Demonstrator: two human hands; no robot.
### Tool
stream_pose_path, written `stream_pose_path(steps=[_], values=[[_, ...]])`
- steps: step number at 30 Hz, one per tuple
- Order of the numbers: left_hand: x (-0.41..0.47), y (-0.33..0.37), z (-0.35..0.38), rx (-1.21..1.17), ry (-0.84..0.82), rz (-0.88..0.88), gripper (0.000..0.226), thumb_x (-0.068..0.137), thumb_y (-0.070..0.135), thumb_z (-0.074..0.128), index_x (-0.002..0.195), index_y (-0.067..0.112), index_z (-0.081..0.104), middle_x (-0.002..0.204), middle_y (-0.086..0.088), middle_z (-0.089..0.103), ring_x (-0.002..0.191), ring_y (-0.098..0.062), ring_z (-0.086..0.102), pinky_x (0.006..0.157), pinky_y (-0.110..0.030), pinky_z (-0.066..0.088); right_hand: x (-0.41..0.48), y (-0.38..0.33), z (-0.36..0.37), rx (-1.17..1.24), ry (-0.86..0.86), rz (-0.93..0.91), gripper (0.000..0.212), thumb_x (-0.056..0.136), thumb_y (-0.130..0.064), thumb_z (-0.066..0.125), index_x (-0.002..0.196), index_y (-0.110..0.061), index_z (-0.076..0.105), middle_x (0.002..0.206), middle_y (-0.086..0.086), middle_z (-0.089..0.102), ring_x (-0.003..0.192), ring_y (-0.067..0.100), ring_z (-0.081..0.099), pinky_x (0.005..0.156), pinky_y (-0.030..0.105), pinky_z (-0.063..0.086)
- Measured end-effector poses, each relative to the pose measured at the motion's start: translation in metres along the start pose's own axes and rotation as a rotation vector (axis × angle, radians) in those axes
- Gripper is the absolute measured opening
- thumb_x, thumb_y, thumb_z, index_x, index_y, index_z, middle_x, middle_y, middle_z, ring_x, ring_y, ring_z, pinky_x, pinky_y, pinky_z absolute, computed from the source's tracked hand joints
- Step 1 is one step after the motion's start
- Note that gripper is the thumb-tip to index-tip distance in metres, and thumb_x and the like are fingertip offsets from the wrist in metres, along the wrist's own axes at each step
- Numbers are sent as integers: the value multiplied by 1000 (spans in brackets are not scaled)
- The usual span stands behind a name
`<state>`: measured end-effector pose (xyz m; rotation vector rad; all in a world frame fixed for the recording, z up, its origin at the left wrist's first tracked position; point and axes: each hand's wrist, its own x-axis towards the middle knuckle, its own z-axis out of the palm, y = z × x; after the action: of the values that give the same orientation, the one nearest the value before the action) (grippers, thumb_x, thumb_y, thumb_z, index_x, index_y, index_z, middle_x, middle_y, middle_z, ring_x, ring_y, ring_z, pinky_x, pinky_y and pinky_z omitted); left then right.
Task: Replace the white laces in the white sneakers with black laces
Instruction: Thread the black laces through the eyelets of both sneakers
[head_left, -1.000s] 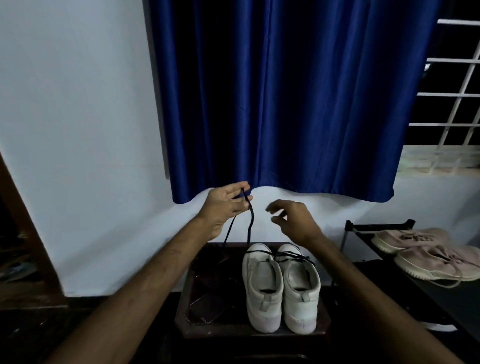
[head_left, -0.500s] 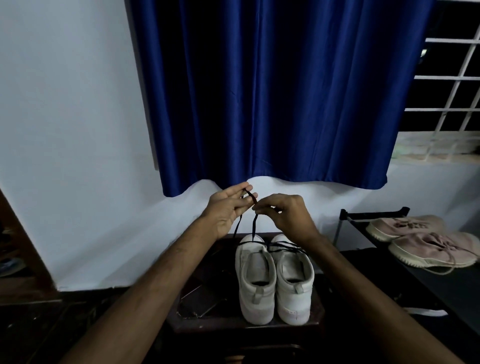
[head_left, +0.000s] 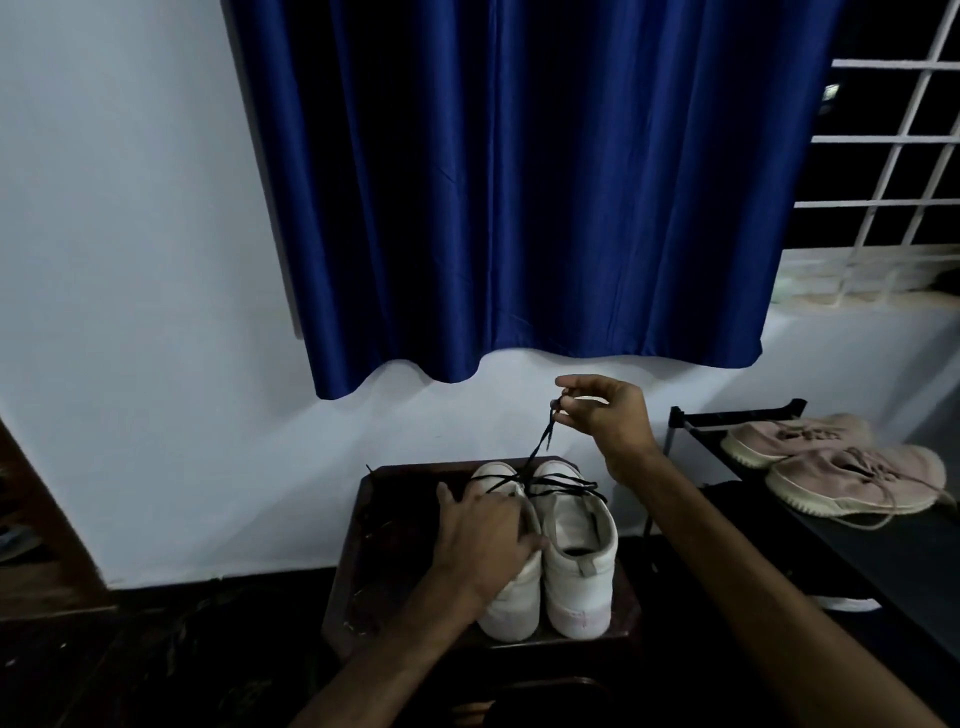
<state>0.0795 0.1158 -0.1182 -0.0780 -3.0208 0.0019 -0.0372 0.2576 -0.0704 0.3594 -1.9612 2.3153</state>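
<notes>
Two white sneakers stand side by side on a dark stool (head_left: 363, 530), heels toward me. My left hand (head_left: 480, 530) rests spread on top of the left sneaker (head_left: 511, 597), covering most of its opening. A black lace (head_left: 540, 447) crosses the front of both shoes and rises taut from the left one. My right hand (head_left: 608, 410) pinches the lace's ends up in the air, above and behind the right sneaker (head_left: 576, 551). No white lace shows.
A blue curtain (head_left: 519, 182) hangs on the white wall behind. To the right a black rack (head_left: 737, 410) carries a pair of pink sneakers (head_left: 852, 478). A barred window (head_left: 893, 156) is at upper right. The floor around the stool is dark.
My left hand let go of the lace and dropped onto the left sneaker. My right hand took the lace ends and lifted them up to the right.
</notes>
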Motion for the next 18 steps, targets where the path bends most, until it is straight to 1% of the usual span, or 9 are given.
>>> stream_pose_path(steps=[2,4,7,9,10,12,13,15,18], values=[[-3,-8,-1,29,-33,22,38,94,50,44,106,21,67,114,-1,67,118,-24,53,111,-55,22,-2,1,-6,-53,42,-20,13,84,10,66,90,-1,68,80,14,61,72,25,67,68,24,58],[-7,-21,4,37,-71,64,34,95,39,41,105,21,68,109,-3,69,109,-24,60,112,-54,22,-1,2,-11,-98,81,-34,8,84,5,69,86,-3,67,77,13,62,69,23,67,67,24,58],[-19,-36,10,-27,-130,163,46,99,51,30,108,22,65,115,-2,65,113,-22,57,112,-50,23,1,9,-10,-287,130,-32,7,87,-10,71,86,-5,67,77,8,61,71,20,63,64,31,60],[-31,-49,17,5,-125,215,63,94,67,25,114,21,63,120,-1,59,113,-24,52,104,-46,29,3,13,-8,-484,182,-72,12,87,-21,71,86,-9,65,84,5,60,73,18,61,66,36,59],[-38,-57,21,37,-65,248,69,89,73,25,113,21,64,118,-1,59,109,-24,52,98,-44,35,5,13,-8,-557,203,-107,12,87,-23,70,86,-12,65,92,4,59,77,18,61,70,35,56],[-51,-80,28,65,119,313,64,86,75,33,92,24,70,101,5,62,89,-18,58,77,-37,48,8,10,-11,-610,230,-149,9,87,-22,69,85,-15,65,104,3,55,86,17,59,75,26,47],[-58,-92,31,73,180,330,57,84,73,40,79,26,70,90,9,62,78,-14,59,66,-32,50,11,7,-14,-604,249,-142,8,88,-21,68,86,-14,64,105,4,57,87,16,59,73,22,45],[-68,-113,36,80,241,315,46,80,68,49,68,28,67,77,13,58,69,-11,59,59,-28,48,16,-2,-21,-450,281,-74,7,93,-16,61,88,-12,61,99,9,65,84,18,61,70,22,46],[-78,-133,36,155,283,311,45,79,68,49,68,28,69,72,13,58,69,-13,59,72,-33,42,21,-23,-32,-26,271,32,12,99,-4,45,93,-9,54,84,14,67,71,23,62,65,31,56]])
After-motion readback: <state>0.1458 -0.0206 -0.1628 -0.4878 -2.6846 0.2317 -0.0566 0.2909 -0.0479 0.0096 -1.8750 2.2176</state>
